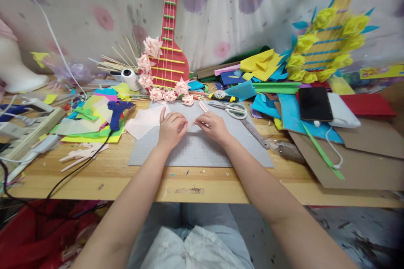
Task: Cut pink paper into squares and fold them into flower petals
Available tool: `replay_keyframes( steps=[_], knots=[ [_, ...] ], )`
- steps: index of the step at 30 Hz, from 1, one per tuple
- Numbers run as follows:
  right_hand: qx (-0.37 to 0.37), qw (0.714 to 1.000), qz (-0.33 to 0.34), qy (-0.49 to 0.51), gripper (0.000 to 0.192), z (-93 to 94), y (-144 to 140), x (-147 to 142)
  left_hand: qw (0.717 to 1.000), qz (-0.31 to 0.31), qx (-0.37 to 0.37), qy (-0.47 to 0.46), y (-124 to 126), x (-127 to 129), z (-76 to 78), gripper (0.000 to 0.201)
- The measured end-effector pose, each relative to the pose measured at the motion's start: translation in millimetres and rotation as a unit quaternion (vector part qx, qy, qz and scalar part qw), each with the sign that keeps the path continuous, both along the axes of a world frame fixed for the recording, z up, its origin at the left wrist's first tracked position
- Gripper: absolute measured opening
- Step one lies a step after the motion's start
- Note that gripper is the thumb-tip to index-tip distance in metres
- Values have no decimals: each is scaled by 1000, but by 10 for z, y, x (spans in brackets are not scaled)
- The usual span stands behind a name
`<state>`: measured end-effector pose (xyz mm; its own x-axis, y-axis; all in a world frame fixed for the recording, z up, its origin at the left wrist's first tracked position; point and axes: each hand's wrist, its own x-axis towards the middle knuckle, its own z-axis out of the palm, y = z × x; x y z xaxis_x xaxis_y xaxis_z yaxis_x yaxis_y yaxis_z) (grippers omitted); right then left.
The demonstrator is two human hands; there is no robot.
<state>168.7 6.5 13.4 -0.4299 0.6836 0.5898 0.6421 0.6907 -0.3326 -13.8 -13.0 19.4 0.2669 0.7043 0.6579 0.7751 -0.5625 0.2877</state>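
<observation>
Both my hands pinching a pale pink paper piece over the cutting mat.

The pale pink paper piece (191, 125) sits between my left hand (171, 128) and right hand (212, 126), fingers of both curled closed on its ends, low over the grey cutting mat (202, 151) (its exact fold is too small to tell). A pink paper sheet (143, 122) lies just left, scissors (232, 110) just behind, a blue glue gun (117, 112) further left.
</observation>
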Motion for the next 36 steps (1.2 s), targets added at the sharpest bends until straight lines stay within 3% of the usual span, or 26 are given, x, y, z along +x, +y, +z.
replay_keyframes(
  steps=[12, 16, 21, 36],
  knots=[
    [-18, 999, -15, 35, 18, 3, 39, 170, 999, 10, -35, -19, 43, -140, -34, 12],
    [-28, 999, -8, 32, 19, 16, 23, 153, 997, -18, -62, -34, 53, -125, -88, 21],
    [-39, 999, -6, 29, 21, 25, 8, 131, 995, -32, -80, -42, 71, -119, -119, 12],
    [-45, 998, -2, 40, 22, 16, 18, 162, 988, -22, -102, -117, 93, -195, -101, 8]
  ],
)
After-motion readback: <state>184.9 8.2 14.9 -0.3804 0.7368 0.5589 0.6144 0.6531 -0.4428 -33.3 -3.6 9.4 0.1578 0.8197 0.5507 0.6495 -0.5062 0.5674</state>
